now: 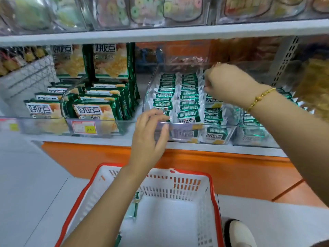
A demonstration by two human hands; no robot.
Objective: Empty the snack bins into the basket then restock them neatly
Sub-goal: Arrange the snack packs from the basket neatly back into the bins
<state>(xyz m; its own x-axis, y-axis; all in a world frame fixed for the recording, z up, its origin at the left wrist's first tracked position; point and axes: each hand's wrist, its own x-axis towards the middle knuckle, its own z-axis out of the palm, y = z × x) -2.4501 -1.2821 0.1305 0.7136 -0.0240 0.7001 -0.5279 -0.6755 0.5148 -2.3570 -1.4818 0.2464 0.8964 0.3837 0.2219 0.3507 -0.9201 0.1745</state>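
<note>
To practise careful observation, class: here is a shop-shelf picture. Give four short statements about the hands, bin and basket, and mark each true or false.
1. The right hand reaches into the clear bin. True.
2. The basket is full of snack packets. False: it is almost empty.
3. The left hand is at the bin's front rim. True.
4. The bracelet is on the left wrist. False: it is on the right wrist.

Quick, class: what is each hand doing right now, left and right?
Left hand: holds the clear bin by its front rim, thumb outside.
Right hand: fingers curled, apparently pinching a snack packet inside the bin.
</note>
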